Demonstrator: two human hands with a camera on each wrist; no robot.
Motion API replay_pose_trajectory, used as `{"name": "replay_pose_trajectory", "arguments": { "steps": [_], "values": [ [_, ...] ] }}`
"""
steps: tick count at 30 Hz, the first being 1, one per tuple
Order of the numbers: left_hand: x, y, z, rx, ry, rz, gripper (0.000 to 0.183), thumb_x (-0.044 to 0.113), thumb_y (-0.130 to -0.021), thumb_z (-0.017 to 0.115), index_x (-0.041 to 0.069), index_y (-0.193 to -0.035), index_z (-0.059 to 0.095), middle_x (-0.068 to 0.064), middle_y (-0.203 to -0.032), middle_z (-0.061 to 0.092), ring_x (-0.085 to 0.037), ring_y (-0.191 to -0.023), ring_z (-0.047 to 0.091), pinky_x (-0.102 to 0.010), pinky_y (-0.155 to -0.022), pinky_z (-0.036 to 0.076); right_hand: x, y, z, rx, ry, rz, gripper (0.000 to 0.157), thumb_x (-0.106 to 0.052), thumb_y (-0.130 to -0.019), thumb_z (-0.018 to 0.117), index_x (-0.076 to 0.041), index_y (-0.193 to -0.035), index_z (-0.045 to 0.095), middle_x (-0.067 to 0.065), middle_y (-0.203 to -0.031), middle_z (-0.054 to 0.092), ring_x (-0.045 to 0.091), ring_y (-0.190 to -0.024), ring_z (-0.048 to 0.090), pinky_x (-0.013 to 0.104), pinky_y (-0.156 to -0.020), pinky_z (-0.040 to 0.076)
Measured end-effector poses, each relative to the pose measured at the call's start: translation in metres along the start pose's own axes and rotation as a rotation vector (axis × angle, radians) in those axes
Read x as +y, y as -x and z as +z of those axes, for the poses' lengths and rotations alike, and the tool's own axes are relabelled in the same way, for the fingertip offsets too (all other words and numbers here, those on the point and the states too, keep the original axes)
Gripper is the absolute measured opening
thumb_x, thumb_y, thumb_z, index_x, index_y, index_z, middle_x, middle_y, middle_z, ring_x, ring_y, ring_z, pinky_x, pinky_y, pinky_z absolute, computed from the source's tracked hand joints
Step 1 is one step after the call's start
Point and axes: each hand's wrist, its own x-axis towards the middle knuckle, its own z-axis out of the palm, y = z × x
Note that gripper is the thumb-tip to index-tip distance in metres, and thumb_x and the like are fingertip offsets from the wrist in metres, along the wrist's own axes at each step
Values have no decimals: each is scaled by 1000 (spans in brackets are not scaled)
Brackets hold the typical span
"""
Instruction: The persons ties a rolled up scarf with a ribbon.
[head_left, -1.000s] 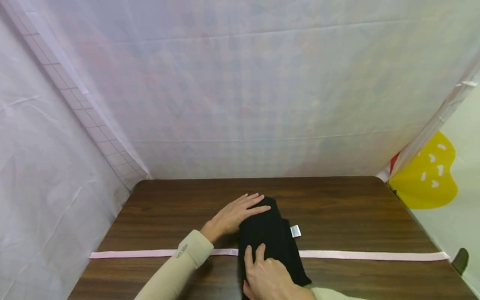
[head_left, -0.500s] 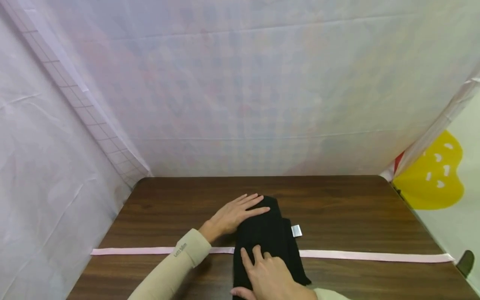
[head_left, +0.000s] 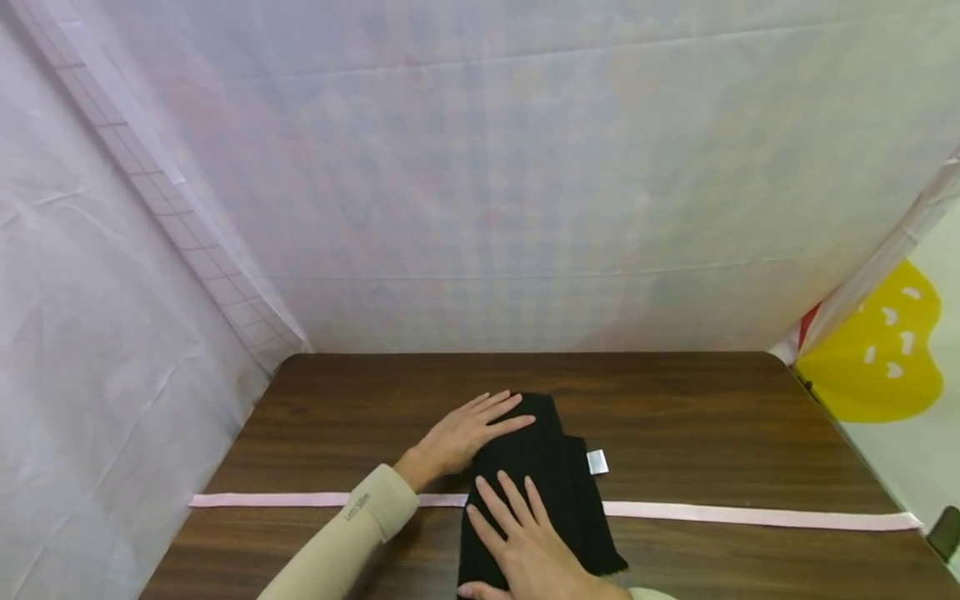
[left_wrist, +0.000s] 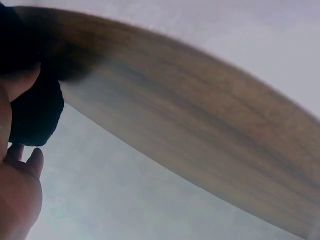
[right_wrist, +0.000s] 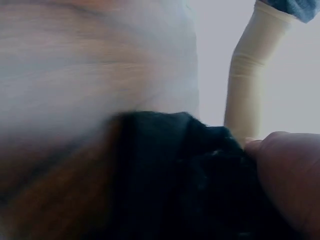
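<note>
A folded black cloth [head_left: 525,454] lies on the brown wood-grain table, with a small white tag [head_left: 597,462] sticking out from its right side. My left hand [head_left: 461,435] rests on the cloth's far left edge, fingers straight and thumb apart. In the left wrist view, part of that hand [left_wrist: 20,185] shows beside the dark cloth [left_wrist: 40,110]. Nearer to me, my right hand [head_left: 528,550] lies flat on the cloth with its fingers spread. The right wrist view shows the cloth [right_wrist: 170,175] dark and blurred beside part of the right hand [right_wrist: 290,175].
A pink ribbon [head_left: 750,515] runs across the table [head_left: 675,417] and passes under the cloth. Whitish sheeting [head_left: 480,208] hangs behind the table and on the left. A yellow shape with white marks [head_left: 873,354] is on the right-hand side.
My right hand has gone from partly bent fingers to spread, straight ones on the cloth. The cloth's near left edge lies slightly further left. My left hand stays nearly in place.
</note>
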Motion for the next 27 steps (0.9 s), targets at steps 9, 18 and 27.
{"name": "replay_pose_trajectory", "arguments": {
  "steps": [9, 18, 27],
  "values": [
    [-1, 3, 2, -17, 11, -26, 94, 0, -87, 73, 28, -159, 18, -10, -165, 19, -26, -151, 19, -41, -120, 23, -1, 1, 15, 41, 18, -14, 68, -69, -94, 43, -19, -138, 58, 14, -153, 42, 43, -140, 35, 56, -106, 8],
    [0, 3, 3, -19, 2, -33, 96, 3, -87, 75, 27, -159, 17, -10, -165, 17, -27, -151, 19, -42, -119, 24, 0, 1, 16, 70, 54, -23, 68, -69, -91, 48, -19, -137, 60, 14, -151, 44, 42, -138, 38, 53, -106, 5],
    [-2, 6, -3, -28, -64, -58, 94, 9, -89, 74, 25, -160, 14, -10, -165, 16, -25, -150, 21, -41, -121, 19, 4, -1, 9, 69, -6, -43, 69, -69, -91, 51, -19, -137, 59, 18, -152, 42, 43, -138, 38, 59, -103, 18]
  ]
}}
